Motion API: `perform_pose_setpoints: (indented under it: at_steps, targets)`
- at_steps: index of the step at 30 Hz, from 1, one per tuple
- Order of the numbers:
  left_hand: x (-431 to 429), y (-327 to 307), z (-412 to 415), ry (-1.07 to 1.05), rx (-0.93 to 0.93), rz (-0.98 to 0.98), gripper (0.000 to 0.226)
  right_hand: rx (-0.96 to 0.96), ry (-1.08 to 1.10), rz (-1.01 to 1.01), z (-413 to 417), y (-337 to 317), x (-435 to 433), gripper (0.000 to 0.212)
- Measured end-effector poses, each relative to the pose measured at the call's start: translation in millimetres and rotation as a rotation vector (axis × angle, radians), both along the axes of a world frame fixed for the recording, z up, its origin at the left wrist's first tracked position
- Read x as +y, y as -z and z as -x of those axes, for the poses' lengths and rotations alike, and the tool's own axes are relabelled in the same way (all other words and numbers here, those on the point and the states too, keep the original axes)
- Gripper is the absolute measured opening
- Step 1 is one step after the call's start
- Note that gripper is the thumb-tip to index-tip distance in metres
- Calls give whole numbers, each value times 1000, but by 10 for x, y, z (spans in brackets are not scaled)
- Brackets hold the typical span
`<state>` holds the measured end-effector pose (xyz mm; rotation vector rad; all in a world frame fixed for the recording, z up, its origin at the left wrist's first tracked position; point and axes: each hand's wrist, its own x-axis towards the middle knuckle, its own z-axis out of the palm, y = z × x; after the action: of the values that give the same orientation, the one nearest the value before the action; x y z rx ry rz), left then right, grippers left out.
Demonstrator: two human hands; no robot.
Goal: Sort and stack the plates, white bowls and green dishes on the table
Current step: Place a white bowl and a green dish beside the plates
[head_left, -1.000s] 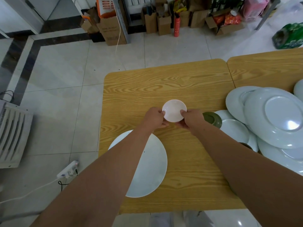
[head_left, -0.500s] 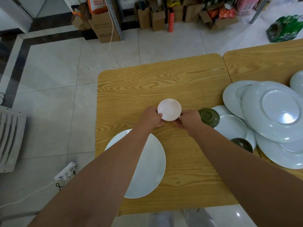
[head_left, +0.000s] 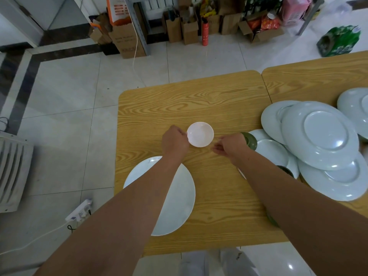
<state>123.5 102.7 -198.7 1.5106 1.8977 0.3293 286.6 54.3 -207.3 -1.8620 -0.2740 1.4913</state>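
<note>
The left hand (head_left: 175, 142) pinches the left rim of the white bowl (head_left: 200, 134), which sits upright mid-table (head_left: 179, 104), probably to steady it where the bowls will stack. The right hand (head_left: 231, 145) hovers just beside it, fingers loose and empty, close to a green dish (head_left: 250, 140) edging the jumbled plates (head_left: 322, 134). A large white plate (head_left: 179, 200) lies apart, likely the base of the plate stack.

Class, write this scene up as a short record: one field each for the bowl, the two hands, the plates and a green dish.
white bowl: upright on the table
left hand: holds the bowl's left rim
right hand: apart from the bowl, holding nothing
large plate: alone, under the left forearm
plate pile: overlapping, unsorted, right side
green dish: just right of the right hand
</note>
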Motion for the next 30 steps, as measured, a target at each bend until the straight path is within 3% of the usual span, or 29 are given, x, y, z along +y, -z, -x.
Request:
perform_pose_setpoints:
  at_steps: [4, 11, 16, 30]
  targets:
    - [-122, -111, -311, 161, -32, -122, 20, -191, -46, 1, -424, -173, -6, 9]
    - [-430, 109, -929, 257, -105, 164, 16, -399, -148, 94, -870, -183, -126, 13]
    - [-451, 174, -1120, 210, -74, 234, 23, -542, -235, 175, -950, -174, -140, 17]
    - [-369, 352, -1273, 48, -143, 369, 39, -461, -357, 179, -1027, -86, -147, 26]
